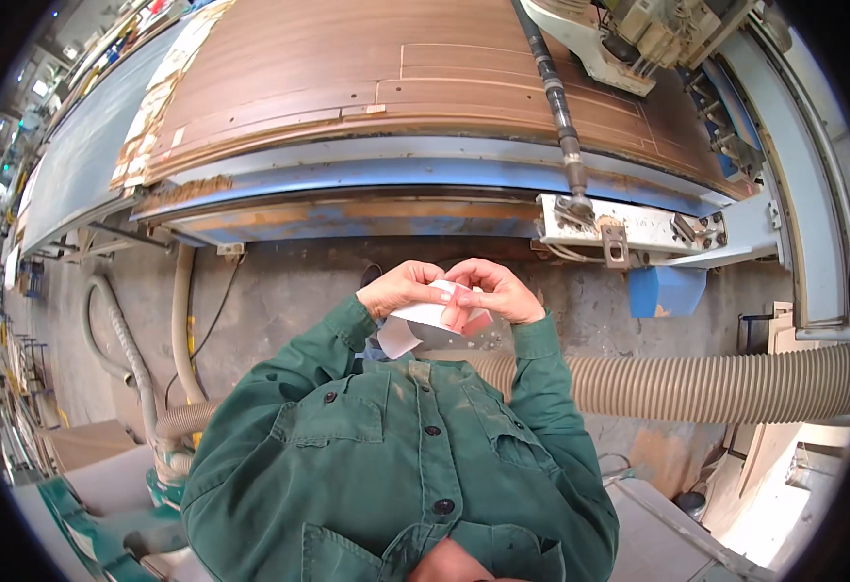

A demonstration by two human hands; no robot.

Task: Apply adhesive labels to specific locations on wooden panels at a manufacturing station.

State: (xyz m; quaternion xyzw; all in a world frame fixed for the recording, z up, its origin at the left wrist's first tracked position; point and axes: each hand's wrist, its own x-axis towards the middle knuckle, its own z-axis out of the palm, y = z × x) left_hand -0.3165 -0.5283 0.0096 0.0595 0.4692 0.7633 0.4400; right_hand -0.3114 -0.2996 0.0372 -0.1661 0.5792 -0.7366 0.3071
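In front of my chest, both hands hold a piece of white paper or label sheet [423, 315] with a pinkish-red part on its right. My left hand [401, 289] pinches its left side, thumb on top. At the red part, my right hand [503, 291] has thumb and fingers pressed together on the sheet. The lower left of the white piece hangs as a loose curled flap. Whether it is one sheet or a label with its backing I cannot tell.
Ahead lies a brown wood-look panel [299, 68] with cut lines, on a machine bed with a blue edge [367, 175]. A machine arm [653, 233] reaches in from the right. A thick ribbed hose [697, 386] crosses at waist height. More hoses [184, 320] stand at left.
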